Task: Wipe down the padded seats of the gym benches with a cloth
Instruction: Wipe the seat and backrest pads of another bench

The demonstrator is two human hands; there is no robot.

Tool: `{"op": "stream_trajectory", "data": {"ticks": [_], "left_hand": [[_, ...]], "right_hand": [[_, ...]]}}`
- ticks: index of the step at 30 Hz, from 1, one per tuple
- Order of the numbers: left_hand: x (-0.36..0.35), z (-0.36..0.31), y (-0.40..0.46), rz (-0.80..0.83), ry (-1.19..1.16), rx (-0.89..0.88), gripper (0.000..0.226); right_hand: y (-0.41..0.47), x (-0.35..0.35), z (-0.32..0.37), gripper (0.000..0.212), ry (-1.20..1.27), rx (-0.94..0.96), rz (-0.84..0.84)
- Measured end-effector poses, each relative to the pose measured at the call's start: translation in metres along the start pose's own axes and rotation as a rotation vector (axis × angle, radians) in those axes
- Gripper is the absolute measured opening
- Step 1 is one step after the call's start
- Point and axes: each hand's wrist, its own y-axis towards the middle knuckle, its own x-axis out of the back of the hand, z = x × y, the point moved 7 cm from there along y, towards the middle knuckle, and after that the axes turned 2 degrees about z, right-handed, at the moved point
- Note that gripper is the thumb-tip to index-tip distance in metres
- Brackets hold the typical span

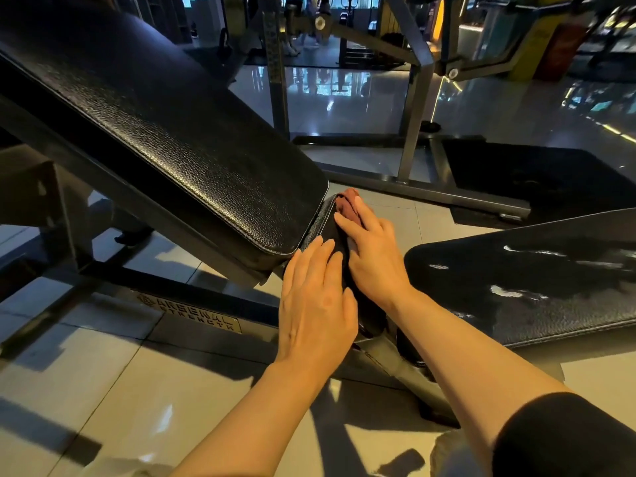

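Observation:
A black padded backrest [165, 132] slopes down from the upper left to a small black seat pad [323, 225] at the centre. My right hand [373, 253] presses a reddish-brown cloth [347, 201] flat onto the far end of that seat pad, fingers straight over the cloth. My left hand [315, 301] lies flat on the near part of the same seat, fingers straight, beside the right hand. Most of the seat is hidden under both hands. A second black bench pad [533, 277] on the right shows wet streaks.
The bench's dark steel frame [192, 304] with a brand plate runs along the tiled floor [103, 390] below my hands. Grey machine uprights [416, 108] and a base rail stand behind. A black floor mat [537, 173] lies at the right rear.

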Motion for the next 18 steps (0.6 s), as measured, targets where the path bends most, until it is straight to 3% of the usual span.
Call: {"op": "stream_trajectory", "data": {"ticks": [10,18], "left_hand": [[-0.013,0.002,0.007,-0.003,0.073,0.01,0.047],[-0.013,0.003,0.006,-0.006,0.095,-0.024,0.045]], "right_hand": [[0.022,-0.004,-0.024,0.052,0.016,-0.03,0.0],[0.031,-0.008,-0.067,0.055,0.054,-0.28,0.024]]}}
